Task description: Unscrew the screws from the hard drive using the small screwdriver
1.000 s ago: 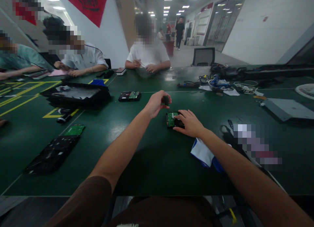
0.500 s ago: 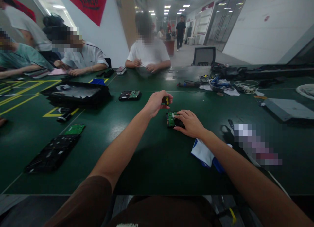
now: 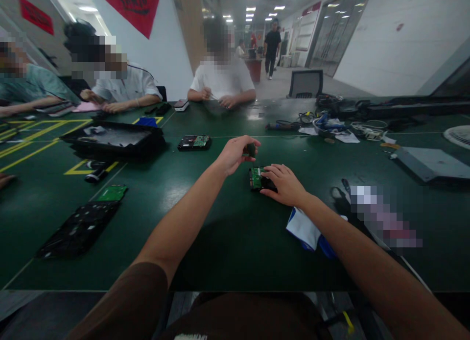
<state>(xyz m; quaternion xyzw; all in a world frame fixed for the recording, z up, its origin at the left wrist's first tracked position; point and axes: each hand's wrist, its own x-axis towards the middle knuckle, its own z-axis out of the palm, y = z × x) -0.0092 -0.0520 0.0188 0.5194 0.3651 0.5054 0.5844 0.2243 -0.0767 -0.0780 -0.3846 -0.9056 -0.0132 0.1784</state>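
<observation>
Drive [image 3: 256, 179] is lying on the green table [image 3: 220, 242], board side up, straight out in front of me. Right hand [image 3: 284, 184] is mostly open, fingers laid over the far side of it and thumb along the near edge, so it's pinned more than gripped. Left hand [image 3: 238, 155] is curled closed around a small dark handle [image 3: 251, 150] just above the drive's left end. Can't tell what the tip is or whether it's touching, too small to make out.

IMO the trick with this sort of close tool work is a steady base: press down with the right so nothing skates, but keep those fingers off bare contacts and out of the tip's path. Hold the handle upright, push straight down, turn slow. Lean it sideways and you'd probably slip and scratch the board.
</observation>
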